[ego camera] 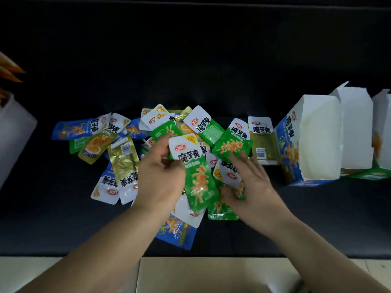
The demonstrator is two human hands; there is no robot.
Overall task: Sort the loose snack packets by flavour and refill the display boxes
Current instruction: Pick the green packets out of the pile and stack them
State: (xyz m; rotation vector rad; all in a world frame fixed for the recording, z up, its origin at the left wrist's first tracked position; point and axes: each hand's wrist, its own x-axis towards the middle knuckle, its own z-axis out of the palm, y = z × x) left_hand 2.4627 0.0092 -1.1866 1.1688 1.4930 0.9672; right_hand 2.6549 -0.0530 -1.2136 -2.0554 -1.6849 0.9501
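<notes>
Left hand (160, 174) pinches a green packet (196, 178), hiding the middle of the pile (124, 163); right hand (251, 182) (blurred) rests straight-fingered on it; dark surface (190, 70) stretches beyond.

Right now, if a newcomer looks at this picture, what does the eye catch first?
First, the heap of loose snack packets, blue, green and gold, spread on the dark surface at the centre. Over it the left hand has a green packet in its grip, while the right hand is among more green packets beside it. At the right edge stand open display boxes with white insides, the nearest one blue.
</notes>
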